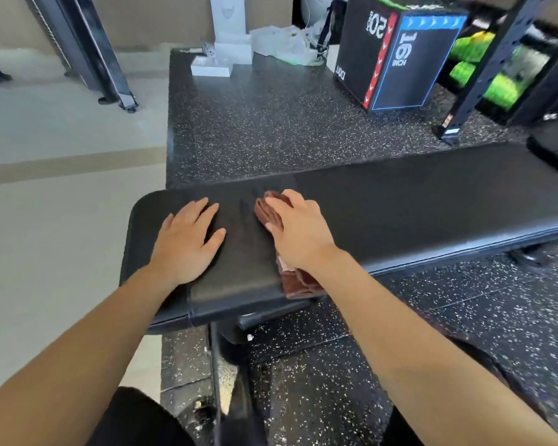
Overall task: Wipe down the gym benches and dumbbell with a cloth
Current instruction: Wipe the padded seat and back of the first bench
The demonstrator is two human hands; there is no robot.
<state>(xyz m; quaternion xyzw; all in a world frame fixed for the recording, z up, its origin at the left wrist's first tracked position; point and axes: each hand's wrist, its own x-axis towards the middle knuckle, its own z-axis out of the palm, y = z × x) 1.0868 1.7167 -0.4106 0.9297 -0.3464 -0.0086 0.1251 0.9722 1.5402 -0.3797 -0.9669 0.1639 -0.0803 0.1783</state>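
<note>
A long black padded gym bench (416, 201) runs from the lower left to the right edge of the head view. My left hand (187, 239) lies flat on the bench's near end, fingers spread, holding nothing. My right hand (298, 230) presses flat on a folded brown cloth (298, 284) on the pad; the cloth sticks out past my fingertips and hangs over the bench's near edge under my wrist. No dumbbell is in view.
Speckled black rubber flooring (271, 123) surrounds the bench. A black plyo box (397, 56) stands at the back right beside a black rack (484, 75) holding green items. White boxes and bags (236, 49) sit at the far edge. Pale floor (62, 204) lies to the left.
</note>
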